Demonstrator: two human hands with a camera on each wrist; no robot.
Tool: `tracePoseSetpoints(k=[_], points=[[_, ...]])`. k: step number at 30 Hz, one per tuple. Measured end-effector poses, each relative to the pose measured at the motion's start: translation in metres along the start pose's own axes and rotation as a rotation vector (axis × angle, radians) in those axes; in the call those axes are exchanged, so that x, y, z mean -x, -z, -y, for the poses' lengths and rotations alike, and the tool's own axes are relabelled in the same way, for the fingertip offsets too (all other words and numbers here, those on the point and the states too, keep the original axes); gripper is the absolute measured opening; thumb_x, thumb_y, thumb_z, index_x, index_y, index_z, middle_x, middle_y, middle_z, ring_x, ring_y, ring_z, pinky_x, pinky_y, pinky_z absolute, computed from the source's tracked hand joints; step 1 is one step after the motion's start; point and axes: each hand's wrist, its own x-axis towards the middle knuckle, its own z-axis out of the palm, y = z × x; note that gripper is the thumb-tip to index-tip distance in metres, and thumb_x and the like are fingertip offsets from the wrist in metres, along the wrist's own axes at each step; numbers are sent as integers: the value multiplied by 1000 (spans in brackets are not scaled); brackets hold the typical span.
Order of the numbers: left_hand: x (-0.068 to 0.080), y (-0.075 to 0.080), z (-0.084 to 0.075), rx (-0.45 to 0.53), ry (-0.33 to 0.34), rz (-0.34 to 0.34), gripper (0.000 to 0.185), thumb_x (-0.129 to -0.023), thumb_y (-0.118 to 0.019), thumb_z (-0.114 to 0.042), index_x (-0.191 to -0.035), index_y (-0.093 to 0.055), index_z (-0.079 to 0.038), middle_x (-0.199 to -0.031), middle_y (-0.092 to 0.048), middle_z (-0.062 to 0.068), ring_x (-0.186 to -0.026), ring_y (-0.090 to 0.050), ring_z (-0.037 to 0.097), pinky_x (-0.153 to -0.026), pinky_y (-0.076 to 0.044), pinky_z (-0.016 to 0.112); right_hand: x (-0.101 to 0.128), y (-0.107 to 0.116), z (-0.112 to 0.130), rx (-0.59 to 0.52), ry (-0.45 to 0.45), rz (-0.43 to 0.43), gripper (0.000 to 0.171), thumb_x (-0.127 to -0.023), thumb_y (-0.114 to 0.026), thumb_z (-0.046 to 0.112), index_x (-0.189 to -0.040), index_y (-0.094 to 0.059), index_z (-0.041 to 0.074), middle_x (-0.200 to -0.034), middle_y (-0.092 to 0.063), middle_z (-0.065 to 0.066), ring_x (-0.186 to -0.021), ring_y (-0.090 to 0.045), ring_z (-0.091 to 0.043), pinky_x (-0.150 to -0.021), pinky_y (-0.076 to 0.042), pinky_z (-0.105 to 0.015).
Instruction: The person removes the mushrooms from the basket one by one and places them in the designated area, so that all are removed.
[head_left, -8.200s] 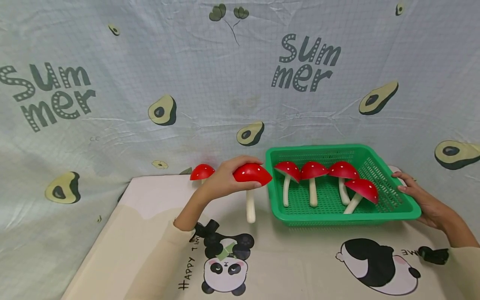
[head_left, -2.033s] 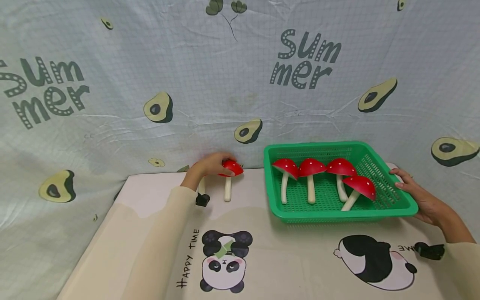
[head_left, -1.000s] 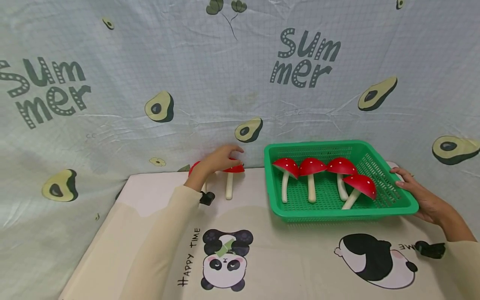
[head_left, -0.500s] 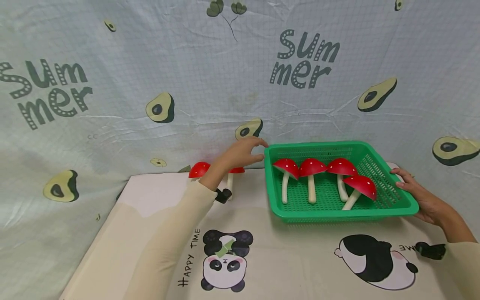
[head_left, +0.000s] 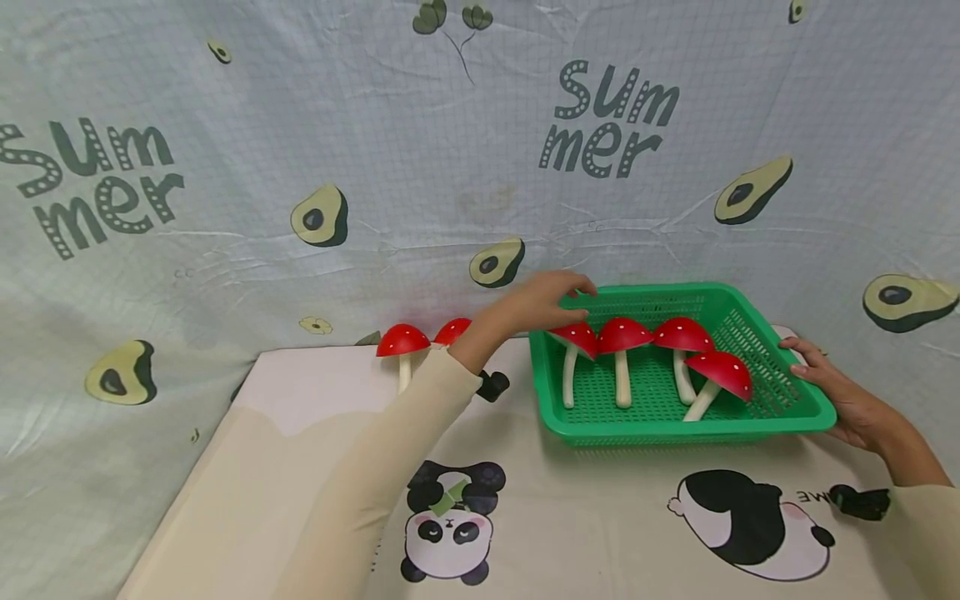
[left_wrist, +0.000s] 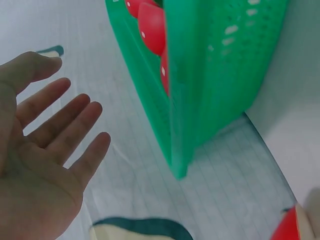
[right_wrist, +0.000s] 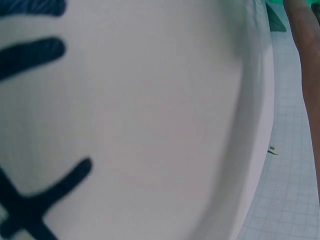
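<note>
My left hand (head_left: 543,302) reaches over the left rim of the green plastic basket (head_left: 690,431), holding nothing. Its fingertips are right above the cap of the leftmost toy mushroom (head_left: 576,336). The left wrist view shows the palm and spread fingers (left_wrist: 67,135) beside the basket. Several red-capped, white-stemmed mushrooms lie in the basket, one of them tilted (head_left: 722,375) at the front right. My right hand (head_left: 855,400) grips the basket's right rim. Two more mushrooms are at the table's back left: one in plain sight (head_left: 403,340), the other (head_left: 452,331) partly behind my left forearm.
The table (head_left: 247,475) is covered by a pale cloth printed with a panda (head_left: 450,546) and a black-and-white animal (head_left: 750,529). A hanging sheet (head_left: 420,150) with avocado prints rises right behind the table's back edge.
The left hand held a mushroom beside the basket, set it at the back left next to another and let go. Since then it has moved right, over the basket. The right hand stayed on the rim.
</note>
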Motion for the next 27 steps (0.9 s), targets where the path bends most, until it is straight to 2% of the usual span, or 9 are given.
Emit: tracePoseSetpoints(k=[7, 14, 22, 27], points=[[-22, -6, -14, 32, -1, 16, 40, -102, -62, -21, -138, -58, -4, -140, -60, 9, -125, -60, 22, -103, -45, 21, -1, 0, 0, 12, -19, -27, 33, -112, -25, 20, -137, -28, 41, -120, -58, 11, -94, -71, -19, -74, -63, -41], [-42, -14, -25, 63, -41, 36, 37, -101, -62, -21, -136, -58, -7, -136, -63, 5, -122, -63, 18, -99, -45, 15, -1, 0, 0, 24, -14, -33, 34, -112, -25, 19, -138, -28, 41, -120, -58, 13, -95, -71, -18, -74, -63, -40], [-61, -28, -35, 141, -64, 103, 39, -102, -60, -18, -138, -55, -3, -137, -62, 10, -126, -60, 20, -98, -44, 13, 0, 2, 0, -36, 15, 49, 36, -111, -20, 15, -139, -26, 38, -123, -60, 10, -99, -72, -19, -77, -62, -40], [-72, -35, -41, 142, -57, 147, 41, -104, -57, -18, -142, -53, -2, -142, -60, 11, -125, -59, 13, -98, -42, 10, 0, 2, 1, -13, 10, 38, 35, -111, -21, 17, -138, -25, 38, -123, -58, 11, -98, -71, -18, -76, -62, -39]])
